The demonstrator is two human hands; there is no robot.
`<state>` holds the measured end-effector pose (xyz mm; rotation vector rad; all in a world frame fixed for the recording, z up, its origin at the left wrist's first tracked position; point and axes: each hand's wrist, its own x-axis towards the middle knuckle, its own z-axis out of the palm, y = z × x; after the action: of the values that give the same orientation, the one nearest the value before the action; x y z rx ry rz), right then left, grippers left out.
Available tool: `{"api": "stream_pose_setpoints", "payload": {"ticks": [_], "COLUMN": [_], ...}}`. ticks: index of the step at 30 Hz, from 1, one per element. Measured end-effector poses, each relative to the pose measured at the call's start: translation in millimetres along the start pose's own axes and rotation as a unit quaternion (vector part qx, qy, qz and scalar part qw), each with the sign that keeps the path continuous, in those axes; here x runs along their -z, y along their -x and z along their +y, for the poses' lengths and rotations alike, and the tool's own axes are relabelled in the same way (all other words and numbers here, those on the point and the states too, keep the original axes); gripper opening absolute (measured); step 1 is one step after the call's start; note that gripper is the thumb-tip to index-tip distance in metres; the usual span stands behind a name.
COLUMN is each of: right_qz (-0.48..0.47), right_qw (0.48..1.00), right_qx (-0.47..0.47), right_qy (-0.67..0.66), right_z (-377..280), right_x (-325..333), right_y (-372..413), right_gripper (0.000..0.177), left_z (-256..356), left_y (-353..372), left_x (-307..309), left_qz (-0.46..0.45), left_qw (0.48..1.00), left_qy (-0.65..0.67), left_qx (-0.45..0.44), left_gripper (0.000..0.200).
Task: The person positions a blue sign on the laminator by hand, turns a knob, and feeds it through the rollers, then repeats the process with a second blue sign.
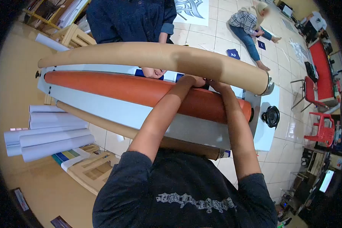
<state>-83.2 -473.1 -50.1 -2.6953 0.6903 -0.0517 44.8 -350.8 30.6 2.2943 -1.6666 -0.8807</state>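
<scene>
My forearms reach over a long orange roller [117, 88] and under a thick tan roll [140, 55] that spans the machine. My left hand [195, 81] lies at the gap between the two, its fingers mostly hidden below the tan roll. Close beside it is my right hand [217, 87], also largely covered. A small dark thing [205, 84] shows between them; I cannot make out what it is. Dark blue pieces [179, 77] lie just left of my hands on the white machine bed [102, 108].
Across the machine stands a co-worker in a dark shirt [131, 19], hands over another blue piece [139, 72]. A black knob [270, 116] juts out at the right end. White paper rolls [57, 136] are stacked at left. Another person [247, 26] sits on the tiled floor near numbered blue cards [233, 54].
</scene>
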Motion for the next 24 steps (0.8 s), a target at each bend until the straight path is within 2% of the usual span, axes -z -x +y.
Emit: {"api": "stream_pose_setpoints", "payload": {"ticks": [4, 6, 9, 13, 16, 18, 19, 21, 24], "right_qz": [0.034, 0.066, 0.054, 0.072, 0.076, 0.017, 0.017, 0.047, 0.031], "right_qw": [0.997, 0.992, 0.996, 0.995, 0.997, 0.999, 0.998, 0.998, 0.998], "right_qx": [-0.05, -0.05, -0.052, -0.034, -0.022, -0.028, -0.03, -0.008, -0.047], "right_qy": [-0.049, -0.092, -0.042, -0.066, -0.021, -0.041, -0.043, -0.035, -0.003], "right_z": [-15.2, -19.0, -36.6, -23.4, -27.3, -32.4, -31.4, -37.2, -45.5], "right_x": [14.7, 21.2, 39.1, 17.5, 17.6, 30.8, 28.8, 33.5, 48.4], "right_y": [7.4, 10.2, 17.5, 6.2, 6.1, 10.5, 10.4, 11.1, 21.7], "right_gripper": [0.061, 0.056, 0.052, 0.05, 0.047, 0.046, 0.046, 0.046, 0.047], "left_z": [-28.3, -39.9, -41.4, -28.9, -17.6, -15.8, -16.9, -18.0, -21.2], "left_y": [-31.8, -40.8, -46.0, -37.2, -25.3, -22.8, -24.0, -24.8, -28.8], "left_x": [-30.8, -41.7, -48.5, -33.8, -13.4, -10.2, -12.3, -14.4, -15.5], "left_qz": [0.018, 0.119, 0.134, 0.076, 0.025, -0.009, -0.01, 0.033, 0.005], "left_qw": [0.997, 0.983, 0.984, 0.992, 0.996, 0.998, 0.998, 0.996, 0.998], "left_qy": [-0.064, -0.086, -0.025, -0.03, -0.036, -0.04, -0.041, 0.063, 0.03], "left_qx": [-0.03, -0.115, -0.111, -0.097, -0.073, -0.053, -0.053, -0.058, -0.056], "left_gripper": [0.047, 0.048, 0.05, 0.051, 0.052, 0.053, 0.053, 0.052, 0.05]}}
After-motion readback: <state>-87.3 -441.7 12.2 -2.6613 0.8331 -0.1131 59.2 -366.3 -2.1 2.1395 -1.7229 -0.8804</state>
